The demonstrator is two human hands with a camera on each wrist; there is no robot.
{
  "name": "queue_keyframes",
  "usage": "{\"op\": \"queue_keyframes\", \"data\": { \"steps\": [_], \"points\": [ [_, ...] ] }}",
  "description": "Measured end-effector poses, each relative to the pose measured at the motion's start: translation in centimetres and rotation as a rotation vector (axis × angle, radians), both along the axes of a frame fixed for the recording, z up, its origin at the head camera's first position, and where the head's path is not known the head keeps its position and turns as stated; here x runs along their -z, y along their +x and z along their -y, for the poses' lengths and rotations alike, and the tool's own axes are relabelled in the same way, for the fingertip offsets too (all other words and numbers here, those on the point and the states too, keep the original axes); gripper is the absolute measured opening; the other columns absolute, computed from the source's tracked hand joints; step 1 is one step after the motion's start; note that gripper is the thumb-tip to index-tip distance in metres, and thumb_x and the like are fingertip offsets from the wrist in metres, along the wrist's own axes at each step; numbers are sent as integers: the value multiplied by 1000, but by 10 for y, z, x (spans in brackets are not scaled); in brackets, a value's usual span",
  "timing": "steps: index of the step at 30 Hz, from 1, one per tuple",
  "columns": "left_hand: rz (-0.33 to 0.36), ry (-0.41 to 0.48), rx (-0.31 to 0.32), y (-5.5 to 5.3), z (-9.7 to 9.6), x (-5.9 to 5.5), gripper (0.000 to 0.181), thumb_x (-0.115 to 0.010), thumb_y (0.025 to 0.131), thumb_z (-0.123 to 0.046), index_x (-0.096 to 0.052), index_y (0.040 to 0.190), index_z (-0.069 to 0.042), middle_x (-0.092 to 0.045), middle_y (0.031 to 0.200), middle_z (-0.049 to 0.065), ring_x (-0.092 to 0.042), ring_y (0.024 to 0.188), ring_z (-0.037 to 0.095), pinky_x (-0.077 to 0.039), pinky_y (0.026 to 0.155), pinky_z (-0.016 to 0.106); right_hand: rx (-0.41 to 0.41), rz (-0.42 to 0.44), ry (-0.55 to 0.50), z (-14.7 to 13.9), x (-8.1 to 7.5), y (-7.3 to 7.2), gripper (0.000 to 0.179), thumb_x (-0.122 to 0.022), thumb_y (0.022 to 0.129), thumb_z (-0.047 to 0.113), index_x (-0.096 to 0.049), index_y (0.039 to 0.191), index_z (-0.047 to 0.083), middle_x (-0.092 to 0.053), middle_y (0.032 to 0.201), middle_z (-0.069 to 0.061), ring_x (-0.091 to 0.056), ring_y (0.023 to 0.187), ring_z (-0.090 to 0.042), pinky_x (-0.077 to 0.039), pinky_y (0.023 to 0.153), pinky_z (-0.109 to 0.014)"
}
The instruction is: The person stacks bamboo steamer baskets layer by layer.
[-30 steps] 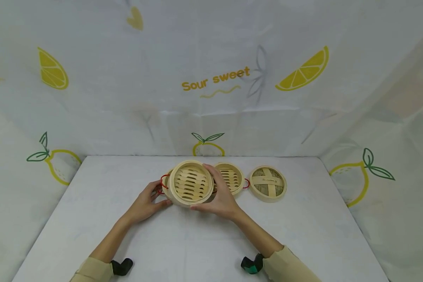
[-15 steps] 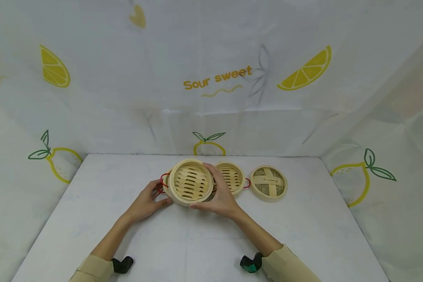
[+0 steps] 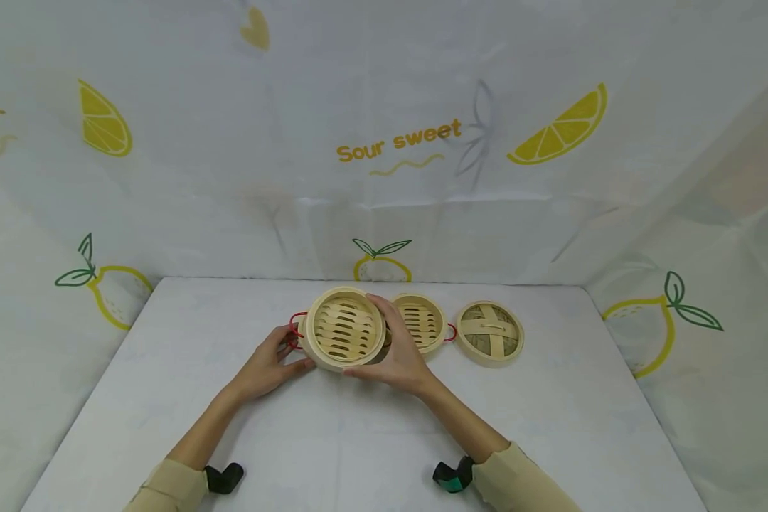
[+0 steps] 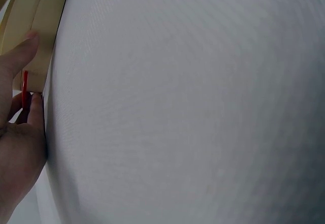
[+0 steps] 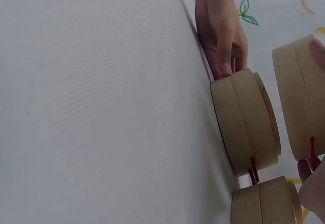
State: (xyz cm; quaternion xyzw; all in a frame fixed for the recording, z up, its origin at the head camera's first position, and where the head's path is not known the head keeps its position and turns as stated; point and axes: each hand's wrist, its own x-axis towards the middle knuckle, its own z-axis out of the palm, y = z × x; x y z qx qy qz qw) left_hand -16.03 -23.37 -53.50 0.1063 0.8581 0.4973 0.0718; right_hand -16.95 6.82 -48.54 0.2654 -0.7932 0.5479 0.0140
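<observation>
My right hand (image 3: 397, 359) grips a round bamboo steamer basket (image 3: 348, 327) with a slatted floor and red handles, thumb at the near side and fingers at the far side. In the right wrist view, this held basket (image 5: 297, 94) is raised apart from a lower steamer basket (image 5: 246, 125) that stands on the table. My left hand (image 3: 264, 370) holds that lower basket at its left side. The left wrist view shows the thumb against its wall (image 4: 43, 36) and fingers near a red handle (image 4: 25, 89). From the head view, the lower basket is mostly hidden.
Just right of the held basket sits another slatted steamer basket (image 3: 422, 323), partly behind my right hand. A woven bamboo lid (image 3: 489, 333) lies farther right. The white table (image 3: 358, 455) meets a lemon-printed curtain (image 3: 281, 235) at the back.
The held basket has shifted slightly left, covering more of the lower one. Both hands keep their grip; the head view has tilted a little.
</observation>
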Motion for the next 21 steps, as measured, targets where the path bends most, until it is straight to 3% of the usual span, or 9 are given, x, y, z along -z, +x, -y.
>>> {"op": "queue_keyframes", "data": {
  "steps": [9,17,21],
  "points": [
    [-31,17,1,0,1,2,78,-88,94,-22,-46,156,-2,-52,155,20,-54,149,40,-45,128,47,0,17,-15,6,-2,-2,125,-106,68,24,-33,168,31,-40,171,1,-39,160,-24,-36,136,-60],
    [-21,30,6,0,1,5,77,-89,93,-24,-47,155,-4,-53,154,17,-55,147,36,-45,129,46,6,-3,5,7,-1,-6,125,-106,68,36,-32,169,29,-40,172,0,-38,162,-25,-35,137,-59],
    [-33,16,5,-1,1,5,77,-89,93,-24,-47,155,-3,-54,153,18,-55,146,36,-46,128,47,5,-5,12,9,0,-7,125,-106,67,31,-33,169,29,-40,172,0,-37,162,-25,-35,137,-60]
  ]
}}
